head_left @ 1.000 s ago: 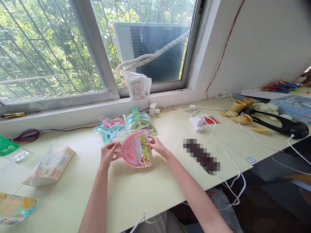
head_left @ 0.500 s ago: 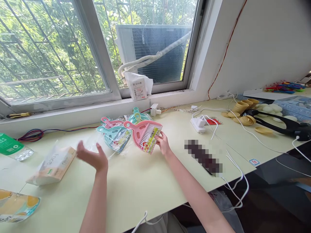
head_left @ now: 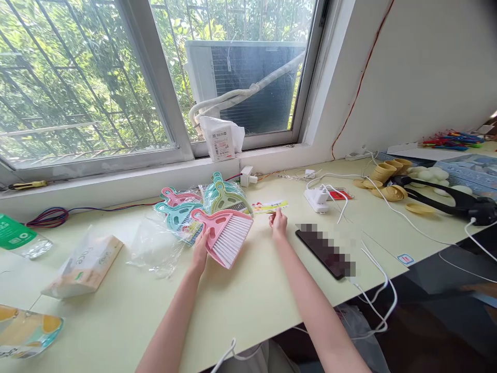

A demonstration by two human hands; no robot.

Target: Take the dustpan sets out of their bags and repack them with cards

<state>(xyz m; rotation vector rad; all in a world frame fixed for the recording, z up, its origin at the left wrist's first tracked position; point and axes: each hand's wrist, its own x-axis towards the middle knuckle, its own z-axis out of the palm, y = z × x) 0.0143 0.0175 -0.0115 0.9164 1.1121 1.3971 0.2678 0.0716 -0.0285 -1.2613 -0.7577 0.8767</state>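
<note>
My left hand [head_left: 200, 251] is closed on the left side of a pink dustpan [head_left: 210, 223], which has a white-bristled brush [head_left: 233, 239] nested in it. Away to the right, my right hand [head_left: 278, 224] pinches a colourful printed label card [head_left: 271, 207] just above the table. Behind the pink set lie more dustpan-and-brush sets, some in clear wrap: a teal one [head_left: 176, 215], a green one [head_left: 229, 199] and another pink one [head_left: 176, 197]. A crumpled clear plastic bag [head_left: 155, 251] rests left of my left hand.
A black phone [head_left: 322, 254] lies right of my right arm, with a white power strip [head_left: 317, 199] and cables behind it. Tissue pack [head_left: 83, 267] and green-labelled bottle [head_left: 23, 235] are at left. Farther right are yellow cups [head_left: 384, 170] and a black strapped device [head_left: 446, 194].
My left hand, which was open in the air at left, now grips the pink dustpan. My right hand has moved right with the label card, now off the dustpan, baring the bristles.
</note>
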